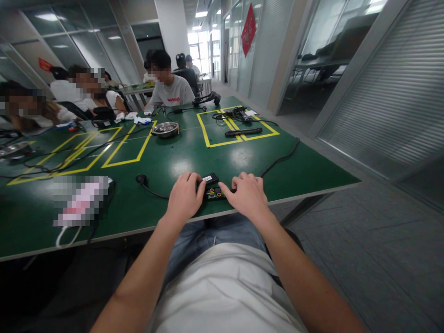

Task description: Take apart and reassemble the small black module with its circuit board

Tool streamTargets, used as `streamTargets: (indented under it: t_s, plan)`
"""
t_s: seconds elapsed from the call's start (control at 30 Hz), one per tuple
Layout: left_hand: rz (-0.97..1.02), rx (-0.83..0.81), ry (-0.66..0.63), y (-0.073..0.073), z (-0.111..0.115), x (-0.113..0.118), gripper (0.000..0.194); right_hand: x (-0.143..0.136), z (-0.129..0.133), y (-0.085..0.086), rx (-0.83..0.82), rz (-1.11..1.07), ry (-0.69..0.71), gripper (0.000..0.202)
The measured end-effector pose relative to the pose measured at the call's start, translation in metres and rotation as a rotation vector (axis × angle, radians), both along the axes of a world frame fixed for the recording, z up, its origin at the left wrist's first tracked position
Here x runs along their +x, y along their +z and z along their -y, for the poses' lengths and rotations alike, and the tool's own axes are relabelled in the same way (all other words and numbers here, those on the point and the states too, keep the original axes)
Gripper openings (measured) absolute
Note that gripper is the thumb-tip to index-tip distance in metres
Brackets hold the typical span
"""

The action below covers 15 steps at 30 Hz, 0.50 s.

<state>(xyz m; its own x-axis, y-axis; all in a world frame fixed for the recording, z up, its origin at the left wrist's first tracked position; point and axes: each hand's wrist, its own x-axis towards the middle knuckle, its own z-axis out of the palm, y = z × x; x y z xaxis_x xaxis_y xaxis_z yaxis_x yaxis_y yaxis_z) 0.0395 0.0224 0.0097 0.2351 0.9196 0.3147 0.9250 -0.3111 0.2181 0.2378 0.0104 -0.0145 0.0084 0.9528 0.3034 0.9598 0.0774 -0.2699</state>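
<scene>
Close to the table's near edge lies an opened black case with a circuit board (215, 194) showing coils and coloured parts. Just beyond it is a black cover (210, 178) with a white label. My left hand (184, 196) is curled around the left end of the case, its thumb beside the cover. From the other side my right hand (247, 195) grips the right end, thumb pointing in over the board. Both hands hide the ends of the case. A power plug (141, 179) on a black cord (154, 192) lies left of my left hand.
A black cable (282, 158) runs off to the right. Farther out on the green table (312, 171) are a metal bowl (165, 129), a black bar (243, 132) and coiled cables (229, 115). A pink pouch (83, 199) lies left. Several people sit across.
</scene>
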Motion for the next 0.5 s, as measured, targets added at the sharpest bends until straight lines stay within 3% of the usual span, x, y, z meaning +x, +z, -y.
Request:
streamTargets:
  t_s: [0.1, 0.3, 0.5]
  plan:
    - [-0.106, -0.070, 0.148, 0.002, 0.011, 0.007, 0.030, 0.000, -0.001, -0.001, 0.019, -0.012, -0.006, 0.051]
    - [-0.181, -0.171, 0.118, 0.002, 0.013, 0.011, 0.033, 0.001, -0.004, -0.003, 0.032, -0.028, -0.019, 0.053]
    - [-0.064, -0.147, 0.187, -0.002, 0.010, 0.006, 0.033, 0.002, -0.004, -0.002, 0.036, -0.054, -0.002, 0.052]
